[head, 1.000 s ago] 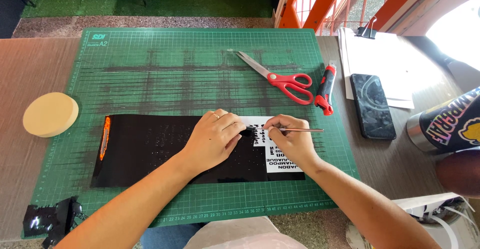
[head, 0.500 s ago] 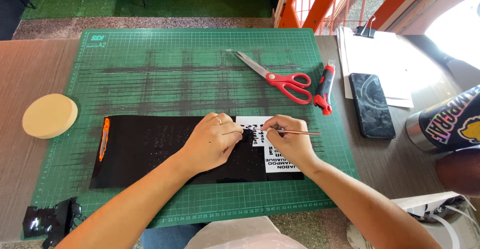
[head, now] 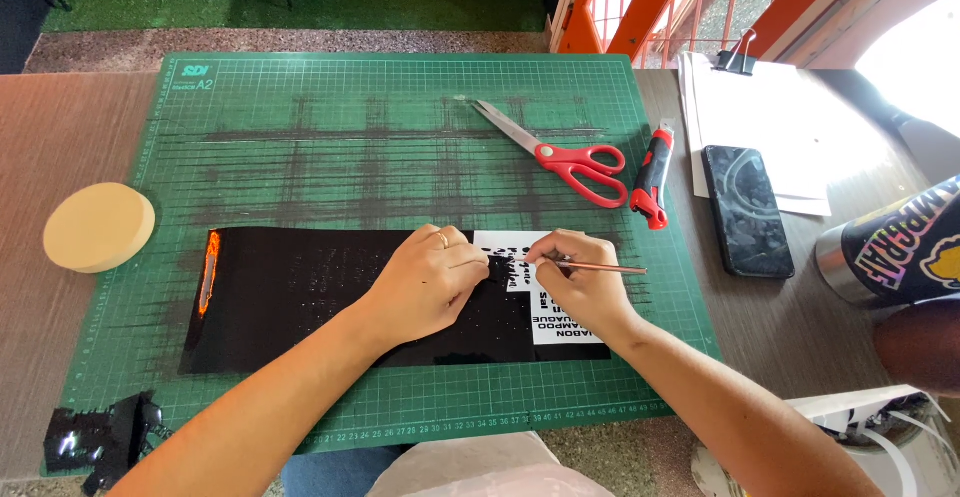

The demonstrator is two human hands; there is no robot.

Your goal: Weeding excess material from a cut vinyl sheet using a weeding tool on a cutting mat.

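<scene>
A black vinyl sheet [head: 300,297] lies flat on the green cutting mat [head: 380,107]. Its right end shows a white backing patch [head: 560,322] with black cut letters. My left hand [head: 425,282] presses down on the sheet, fingertips right at the edge of the white patch. My right hand [head: 575,287] pinches a thin metal weeding tool [head: 600,268], whose tip meets the vinyl beside my left fingertips.
Red-handled scissors [head: 565,157] and a red-and-black utility knife [head: 652,179] lie on the mat's upper right. A dark phone [head: 747,211], white papers with a binder clip [head: 770,117], a stickered metal bottle [head: 890,252], a round tan disc [head: 98,227] and crumpled black vinyl scraps [head: 100,437] surround the mat.
Both hands stay at the same spot on the sheet; the fingers and tool tip shift only slightly at the edge of the white patch.
</scene>
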